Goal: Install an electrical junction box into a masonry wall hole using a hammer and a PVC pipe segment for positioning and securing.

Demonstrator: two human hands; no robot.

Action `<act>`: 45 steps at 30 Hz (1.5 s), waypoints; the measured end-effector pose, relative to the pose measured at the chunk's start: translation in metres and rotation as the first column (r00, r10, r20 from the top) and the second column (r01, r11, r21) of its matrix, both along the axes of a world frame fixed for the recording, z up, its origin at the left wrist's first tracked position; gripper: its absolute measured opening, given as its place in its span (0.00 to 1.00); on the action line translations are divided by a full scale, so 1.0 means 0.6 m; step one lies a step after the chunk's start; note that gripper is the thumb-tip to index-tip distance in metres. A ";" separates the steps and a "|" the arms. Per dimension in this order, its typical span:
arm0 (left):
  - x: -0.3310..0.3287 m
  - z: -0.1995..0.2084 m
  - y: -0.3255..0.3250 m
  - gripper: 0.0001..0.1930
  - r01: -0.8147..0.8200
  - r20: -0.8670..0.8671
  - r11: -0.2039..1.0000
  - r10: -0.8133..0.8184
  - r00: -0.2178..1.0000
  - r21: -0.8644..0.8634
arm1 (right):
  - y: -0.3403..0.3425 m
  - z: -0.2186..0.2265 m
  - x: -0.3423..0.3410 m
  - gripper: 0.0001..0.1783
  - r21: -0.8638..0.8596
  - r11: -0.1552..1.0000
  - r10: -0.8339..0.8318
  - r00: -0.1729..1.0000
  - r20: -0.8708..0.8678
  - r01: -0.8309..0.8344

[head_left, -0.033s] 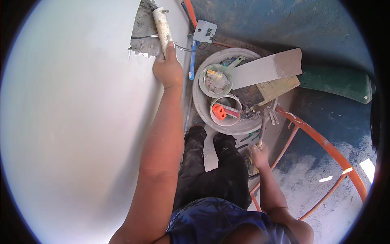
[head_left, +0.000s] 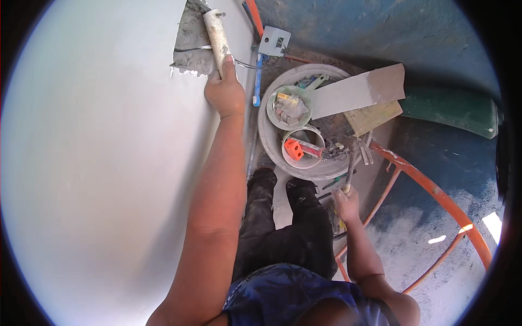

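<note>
My left hand (head_left: 224, 95) is closed around the lower end of a white, plaster-stained pipe (head_left: 217, 41). A nail-like metal pin (head_left: 220, 14) sticks out near the pipe's top. The pipe lies beside a rough grey recess (head_left: 193, 32) in the white wall, with a dark cable (head_left: 190, 50) running behind it. Low on the right, my right hand (head_left: 347, 204) grips the pale handle of what looks like a claw hammer (head_left: 350, 171). Its blurred head is over the right rim of a round tub (head_left: 266, 146).
In the tub are a pale green dipper (head_left: 290, 107) with rubble, a white bucket (head_left: 286, 154) holding an orange piece, and boards (head_left: 348, 95). A metal box plate (head_left: 274, 42) sits in the corner. An orange metal frame (head_left: 429, 187) and green drum-like object (head_left: 451, 111) stand right.
My right hand and the hammer have shifted very slightly. My left hand and the pipe stay almost in place.
</note>
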State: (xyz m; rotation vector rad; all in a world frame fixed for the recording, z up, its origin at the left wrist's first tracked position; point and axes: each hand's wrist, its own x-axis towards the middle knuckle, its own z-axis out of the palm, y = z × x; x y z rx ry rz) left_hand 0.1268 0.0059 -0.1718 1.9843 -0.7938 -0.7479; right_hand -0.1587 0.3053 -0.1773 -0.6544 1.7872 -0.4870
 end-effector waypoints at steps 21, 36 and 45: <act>0.002 -0.020 -0.001 0.26 -0.034 -0.062 0.998 0.031 0.998 -0.051 | -0.477 -0.025 0.309 0.15 -0.593 0.796 0.175 0.890 0.421 0.124; -0.003 -0.047 -0.006 0.22 -0.046 -0.115 0.987 0.028 0.993 -0.156 | -0.361 -0.070 0.217 0.09 -0.452 0.878 0.066 0.895 0.441 0.158; -0.017 -0.089 -0.032 0.20 -0.126 -0.353 0.940 0.005 0.936 -0.319 | -0.515 -0.102 0.237 0.11 -0.907 0.323 0.339 0.928 -0.156 -0.271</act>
